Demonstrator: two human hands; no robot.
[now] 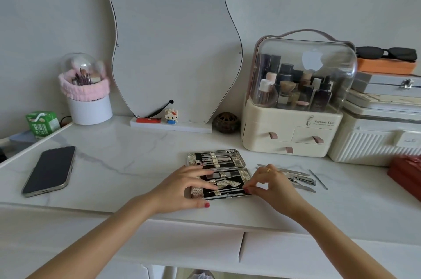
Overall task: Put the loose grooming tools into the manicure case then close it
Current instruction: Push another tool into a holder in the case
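The manicure case lies open on the white marble table, its black lining crossed by pale straps with several metal tools tucked in. My left hand rests flat on the left part of the near half, fingers spread over the straps. At that half's right edge my right hand pinches the end of a thin metal tool lying in the bottom slot. Right of the case lie loose grooming tools: a nail clipper, flat files and a thin pick.
A dark phone lies at the left. A cosmetics organiser with drawers and a white ribbed box stand behind the case. A red object sits at the right edge. A wavy mirror leans on the wall.
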